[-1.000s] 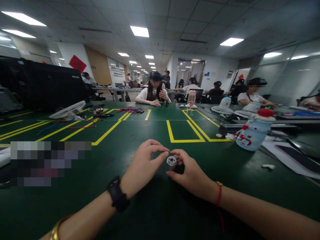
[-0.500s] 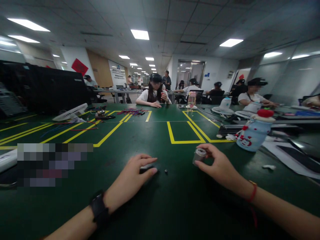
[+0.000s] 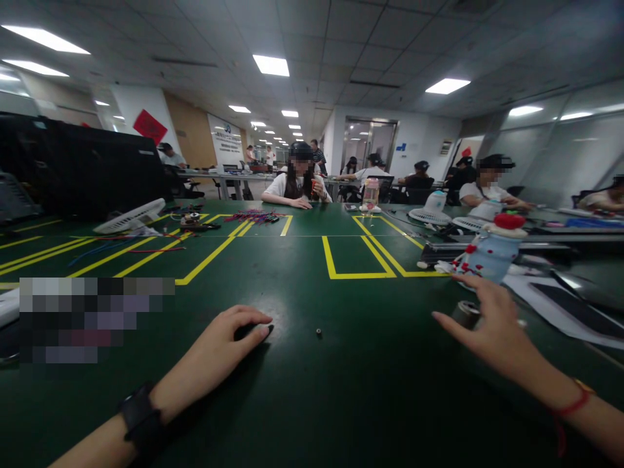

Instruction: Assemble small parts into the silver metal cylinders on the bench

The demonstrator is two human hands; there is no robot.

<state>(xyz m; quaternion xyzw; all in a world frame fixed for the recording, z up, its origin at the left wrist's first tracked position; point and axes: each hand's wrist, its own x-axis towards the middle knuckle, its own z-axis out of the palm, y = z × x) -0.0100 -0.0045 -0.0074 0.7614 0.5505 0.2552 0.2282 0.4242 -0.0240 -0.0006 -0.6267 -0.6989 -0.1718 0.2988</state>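
My left hand (image 3: 221,348) rests low over the green table, thumb and index finger closed around a dark object (image 3: 248,329) that is mostly hidden. To its right a small metal ring-shaped part (image 3: 318,333) lies on the tabletop. My right hand (image 3: 502,331) is spread open, thumb and fingers apart. Between that thumb and the fingers stands a short grey metal cylinder (image 3: 467,313), its top showing; the fingers look loose of it, and contact is hard to judge. The blue bottle with a red top (image 3: 494,257) stands just beyond my right fingers.
Yellow tape lines (image 3: 363,276) mark the green table (image 3: 292,403). A bundle of coloured wires (image 3: 258,217) lies toward the back, and a white fan (image 3: 129,218) at the left. At the right are papers with a dark device (image 3: 565,309). A person (image 3: 299,179) sits opposite.
My right hand has moved right with the metal cylinder and its fingers have opened around it. My left hand has shifted left with the dark object, away from the small ring-shaped part.
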